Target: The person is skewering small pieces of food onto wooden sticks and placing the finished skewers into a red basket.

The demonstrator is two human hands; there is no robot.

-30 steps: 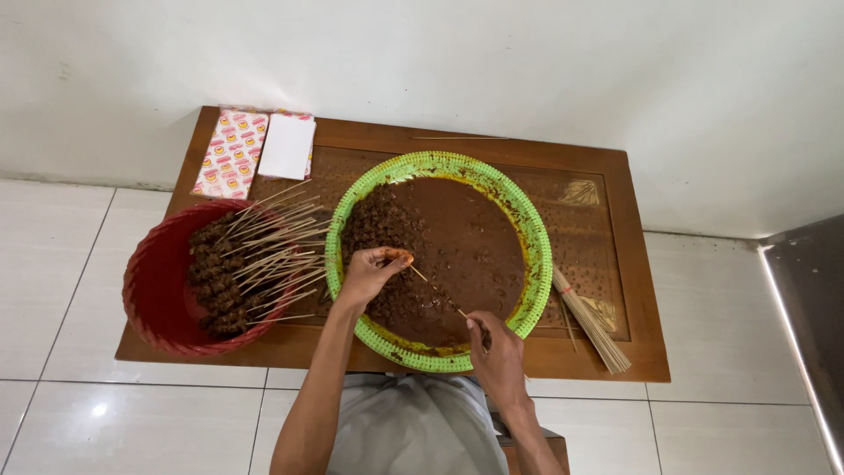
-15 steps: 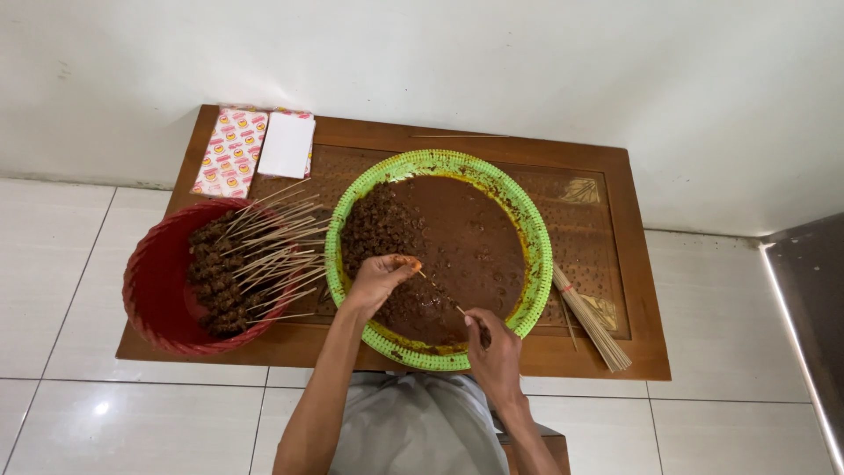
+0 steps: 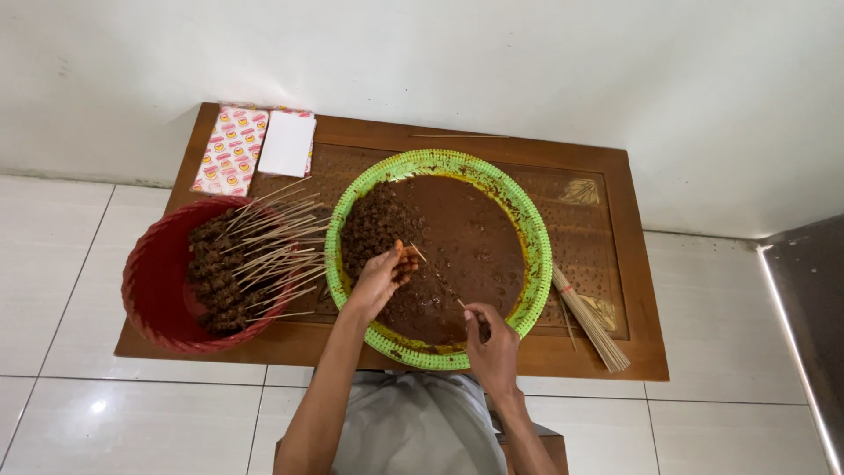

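we are threading meat onto a skewer (image 3: 437,277) over the green basin (image 3: 531,230). our left hand (image 3: 380,280) pinches dark meat pieces at the skewer's far tip, fingers curled and pressed together around them. our right hand (image 3: 492,343) pinches the skewer's near end between thumb and fingers, low over the basin's near rim, so the stick slants across the brown marinade (image 3: 470,242) between the two hands.

judging from how things lie, the work looks somewhere in the middle: the red basket (image 3: 154,286) on the left corner of the table (image 3: 615,176) is already heaped with finished skewers (image 3: 255,255), their bare ends fanning toward the basin. a mound of loose meat (image 3: 374,224) remains in the basin's left half, and a bundle of bare sticks (image 3: 589,318) lies just right of the basin, so plenty seems left to do.

at the table's back left corner lies a flat rectangular packet (image 3: 227,149), pale pink with rows of small yellow and red marks. a plain white rectangle (image 3: 287,143) lies overlapping its right side.
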